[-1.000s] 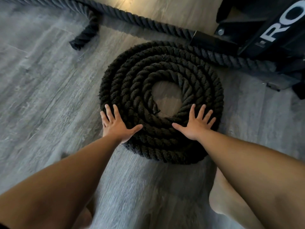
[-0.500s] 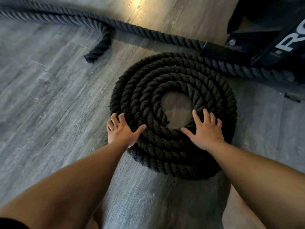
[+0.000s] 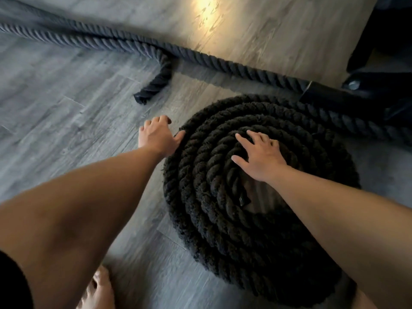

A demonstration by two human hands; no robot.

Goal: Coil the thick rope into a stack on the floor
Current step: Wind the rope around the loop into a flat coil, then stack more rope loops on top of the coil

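Resting the right hand (image 3: 260, 157) on the coil (image 3: 211, 219), fingers spread flat, holding nothing; left hand (image 3: 156, 138) loose beside the rim, thumb touching it. Mostly stacked on the floor (image 3: 66, 130); loose rope (image 3: 200, 56) beyond, its end lying free, probably left to wind.

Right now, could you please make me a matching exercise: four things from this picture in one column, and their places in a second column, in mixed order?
Things:
1. left hand
2. right hand
3. loose rope end
4. bare foot

Places:
A. on top of the coil, over its middle
B. at the bottom edge of the view
C. at the coil's outer left side
D. on the floor beyond the coil, apart from it

Pairs: 1-C, 2-A, 3-D, 4-B
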